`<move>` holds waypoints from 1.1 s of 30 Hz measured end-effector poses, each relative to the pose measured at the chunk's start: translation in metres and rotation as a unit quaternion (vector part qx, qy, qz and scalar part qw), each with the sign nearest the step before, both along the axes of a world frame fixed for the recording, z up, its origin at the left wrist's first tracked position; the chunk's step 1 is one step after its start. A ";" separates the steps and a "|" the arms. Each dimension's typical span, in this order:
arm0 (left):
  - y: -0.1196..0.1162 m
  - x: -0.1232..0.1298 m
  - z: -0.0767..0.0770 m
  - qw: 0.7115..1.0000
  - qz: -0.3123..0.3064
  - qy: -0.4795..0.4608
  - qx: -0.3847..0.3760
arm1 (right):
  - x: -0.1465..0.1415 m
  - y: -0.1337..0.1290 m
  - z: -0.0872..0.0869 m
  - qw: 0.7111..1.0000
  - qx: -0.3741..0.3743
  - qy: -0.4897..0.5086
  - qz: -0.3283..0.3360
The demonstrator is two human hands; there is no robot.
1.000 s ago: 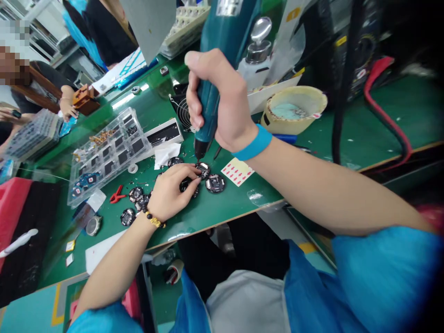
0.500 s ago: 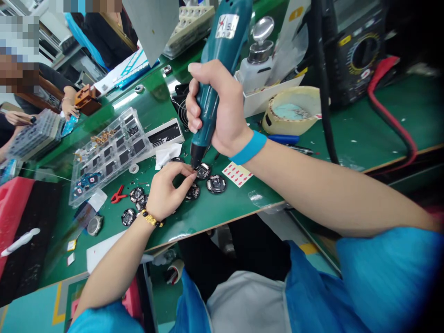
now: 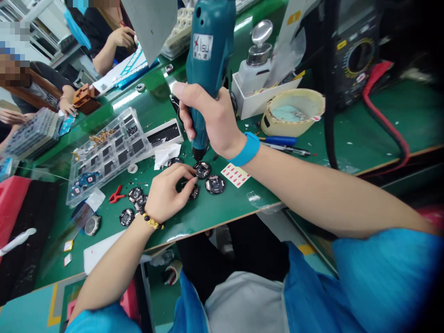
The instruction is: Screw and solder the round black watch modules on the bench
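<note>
My right hand (image 3: 211, 120) grips a teal electric screwdriver (image 3: 208, 51), its black tip just above a round black circuit board (image 3: 201, 169) on the green bench mat (image 3: 222, 208). My left hand (image 3: 166, 194) arches over a second round board (image 3: 193, 192), which its fingers partly hide. Its index fingertip ends beside the board under the tip. Whether it grips either board I cannot tell. A third round board (image 3: 215, 184) lies to the right of them, and several more (image 3: 135, 194) lie left of my wrist.
A clear compartment box of parts (image 3: 109, 157) stands at left, with red snips (image 3: 116, 194) below it. Further right are a sticker sheet (image 3: 236, 175), a solder-sponge tin (image 3: 293, 111) and a multimeter (image 3: 357, 55) with red leads. Co-workers sit across the bench (image 3: 111, 41).
The screwdriver has risen slightly and tilted more upright, with its tip now just above the board. My right hand moved up and left. The view shifted slightly.
</note>
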State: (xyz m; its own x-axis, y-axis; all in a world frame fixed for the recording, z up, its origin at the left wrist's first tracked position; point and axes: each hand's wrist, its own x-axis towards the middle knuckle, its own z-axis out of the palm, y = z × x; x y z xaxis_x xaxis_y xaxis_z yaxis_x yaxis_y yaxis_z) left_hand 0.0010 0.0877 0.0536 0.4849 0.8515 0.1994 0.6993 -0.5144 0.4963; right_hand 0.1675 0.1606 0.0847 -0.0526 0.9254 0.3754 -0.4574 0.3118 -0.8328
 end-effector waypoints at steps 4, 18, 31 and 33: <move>0.001 0.000 -0.003 1.000 -0.016 0.014 -0.005 | 0.002 0.000 0.001 1.000 0.005 -0.011 0.002; 0.002 -0.003 0.000 1.000 -0.008 -0.004 -0.012 | 0.004 -0.005 0.005 1.000 0.017 -0.014 0.006; 0.005 -0.005 -0.002 0.999 -0.036 -0.002 0.030 | 0.005 0.001 0.002 0.999 0.039 -0.032 -0.011; 0.005 -0.005 -0.003 0.998 -0.048 -0.002 0.028 | 0.005 0.001 0.002 0.999 0.040 -0.025 -0.008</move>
State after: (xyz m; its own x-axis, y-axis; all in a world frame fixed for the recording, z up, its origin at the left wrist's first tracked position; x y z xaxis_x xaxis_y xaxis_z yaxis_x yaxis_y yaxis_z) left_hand -0.0043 0.0930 0.0508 0.5629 0.7888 0.2467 0.6441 -0.6057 0.4672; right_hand 0.1730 0.1611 0.0870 -0.0579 0.8936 0.4450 -0.4099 0.3852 -0.8268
